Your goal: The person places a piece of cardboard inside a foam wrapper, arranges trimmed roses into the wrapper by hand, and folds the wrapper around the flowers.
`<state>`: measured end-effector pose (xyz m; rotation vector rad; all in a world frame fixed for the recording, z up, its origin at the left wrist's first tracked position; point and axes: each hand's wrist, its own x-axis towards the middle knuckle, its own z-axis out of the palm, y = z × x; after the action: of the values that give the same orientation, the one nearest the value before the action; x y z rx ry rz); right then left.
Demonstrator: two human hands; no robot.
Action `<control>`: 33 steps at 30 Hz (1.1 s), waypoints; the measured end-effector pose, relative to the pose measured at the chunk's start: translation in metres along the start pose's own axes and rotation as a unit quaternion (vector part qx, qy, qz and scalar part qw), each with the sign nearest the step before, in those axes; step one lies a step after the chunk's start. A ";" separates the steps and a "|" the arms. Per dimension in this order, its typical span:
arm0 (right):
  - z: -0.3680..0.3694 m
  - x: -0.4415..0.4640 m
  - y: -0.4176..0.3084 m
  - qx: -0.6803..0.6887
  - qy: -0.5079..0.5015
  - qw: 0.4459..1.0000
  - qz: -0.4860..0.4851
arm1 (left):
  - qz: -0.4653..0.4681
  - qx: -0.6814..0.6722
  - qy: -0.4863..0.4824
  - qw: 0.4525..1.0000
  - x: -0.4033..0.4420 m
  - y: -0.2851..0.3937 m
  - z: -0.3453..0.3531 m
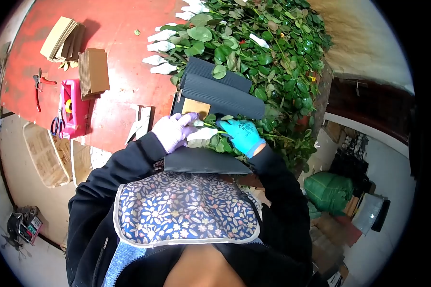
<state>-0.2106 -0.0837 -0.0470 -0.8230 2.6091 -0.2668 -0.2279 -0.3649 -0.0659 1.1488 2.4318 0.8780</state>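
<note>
My left hand, in a lilac glove, has its fingers closed at a rose head in a white sleeve. A second white-sleeved rose head lies just below it. My right hand, in a blue glove, is closed around the leafy rose stems to the right. Beneath the roses is a black corrugated sheet, its near part toward my body and its far part folded behind. A small brown cardboard piece lies on the sheet beside my left fingertips.
Many leafy roses with white-sleeved heads are heaped on the red table. At left are stacked cardboard pieces, a pink tape dispenser, scissors and red-handled pliers. A white metal tool lies near my left wrist.
</note>
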 end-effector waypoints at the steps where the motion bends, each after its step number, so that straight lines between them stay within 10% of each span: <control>1: -0.004 -0.001 -0.002 0.041 0.001 0.999 0.015 | -0.002 0.001 0.000 1.000 -0.001 -0.001 0.001; 8: -0.030 -0.009 -0.009 0.005 0.168 0.985 0.037 | -0.020 -0.029 0.012 0.999 -0.003 -0.007 0.011; 18: -0.069 -0.026 -0.024 0.115 0.105 0.988 0.001 | 0.006 -0.020 -0.023 1.000 -0.006 -0.009 0.001; 27: -0.065 0.011 -0.043 -0.163 -0.003 0.983 0.080 | -0.023 -0.050 -0.046 0.997 -0.007 -0.009 0.000; 33: -0.071 0.024 -0.047 -0.120 -0.021 0.992 0.042 | -0.028 -0.030 -0.062 0.997 -0.004 -0.004 -0.006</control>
<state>-0.2340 -0.1315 0.0239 -0.7838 2.6616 0.0888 -0.2304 -0.3719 -0.0639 1.0763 2.3092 0.8316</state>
